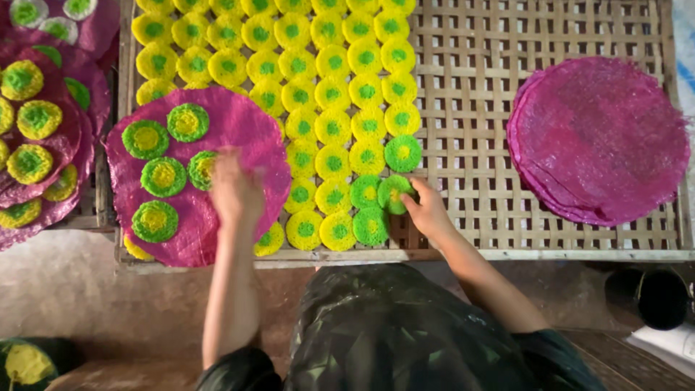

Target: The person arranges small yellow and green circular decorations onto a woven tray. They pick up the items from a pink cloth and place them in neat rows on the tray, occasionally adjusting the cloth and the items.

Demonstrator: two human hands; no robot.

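My right hand (427,210) pinches a green disc with a yellow centre (393,192) at the right end of the rows on the woven bamboo tray (536,152). My left hand (233,190), blurred, rests on a round magenta sheet (239,127) that lies over the tray's left part. It touches a green-and-yellow disc (200,170) there; whether it grips it is unclear. Three more such discs (154,177) lie on that sheet. Many yellow discs with green centres (318,72) fill the tray in rows.
A stack of round magenta sheets (597,141) lies on the tray's right side. At far left, more magenta sheets (69,148) carry discs. A dark round container (662,297) stands at lower right. A yellow-green disc (27,363) shows at bottom left.
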